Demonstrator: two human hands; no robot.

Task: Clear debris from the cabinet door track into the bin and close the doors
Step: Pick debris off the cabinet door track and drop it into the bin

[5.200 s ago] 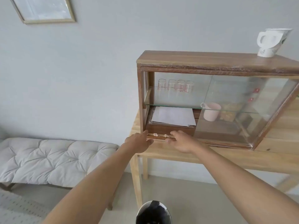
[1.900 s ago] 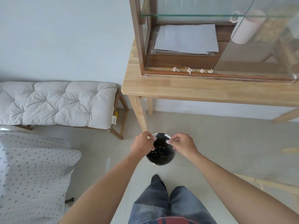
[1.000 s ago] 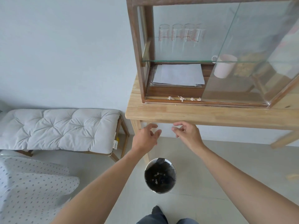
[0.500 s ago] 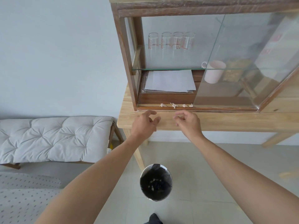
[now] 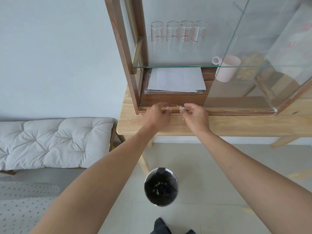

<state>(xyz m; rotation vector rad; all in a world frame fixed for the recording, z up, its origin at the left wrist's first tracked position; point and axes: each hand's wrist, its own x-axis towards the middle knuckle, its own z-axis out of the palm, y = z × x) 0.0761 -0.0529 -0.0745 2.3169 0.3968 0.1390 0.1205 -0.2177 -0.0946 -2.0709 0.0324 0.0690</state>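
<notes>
A wooden cabinet [image 5: 121, 48] with sliding glass doors [image 5: 253, 65] stands on a light wooden table [image 5: 236, 124]; its left half is open. Small pale debris scraps lie in the bottom door track [image 5: 236, 110]. My left hand [image 5: 156, 116] pinches one scrap [image 5: 168, 108] at the track. My right hand [image 5: 195, 116] pinches another scrap [image 5: 181, 108] just to the right. A round metal bin [image 5: 161, 186] with a black liner and scraps inside stands on the floor below my arms.
Inside the cabinet are a stack of papers [image 5: 175, 80], a pink mug [image 5: 227, 68] and several measuring glasses [image 5: 179, 32] on a glass shelf. A white tufted bench [image 5: 50, 142] stands left of the table. My feet [image 5: 162, 227] are near the bin.
Both hands rose from over the bin to the door track and closed their fingertips on scraps. The view tilted back up toward the cabinet.
</notes>
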